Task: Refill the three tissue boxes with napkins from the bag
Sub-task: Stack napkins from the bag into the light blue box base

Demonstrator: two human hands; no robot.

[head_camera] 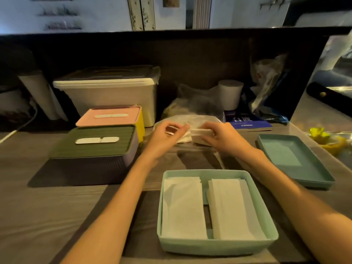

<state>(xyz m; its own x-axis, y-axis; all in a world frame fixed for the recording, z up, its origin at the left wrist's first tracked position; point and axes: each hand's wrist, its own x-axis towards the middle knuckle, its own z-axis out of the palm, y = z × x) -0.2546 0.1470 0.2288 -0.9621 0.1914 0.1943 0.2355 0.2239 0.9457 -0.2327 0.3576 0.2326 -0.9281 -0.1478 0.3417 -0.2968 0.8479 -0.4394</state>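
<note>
An open mint-green tissue box (215, 246) sits near me on the table, with two white napkin stacks (182, 206) lying side by side inside. Its teal lid (322, 178) lies upside down to the right. On the left stand two closed boxes: a purple one with a green lid (95, 143) and, behind it, a yellow one with a pink lid (112, 116). Beyond the open box lies the clear plastic napkin bag (190, 119). My left hand (165, 138) pinches the bag's edge. My right hand (222, 136) grips a white napkin stack (200, 132) at the bag's mouth.
A large white lidded storage bin (114, 92) stands behind the closed boxes. A paper roll (230, 94), crumpled plastic bags (266, 80) and a blue book (247, 121) crowd the back right. Yellow plastic (327, 138) lies at the far right. A white cable (17, 128) runs at left.
</note>
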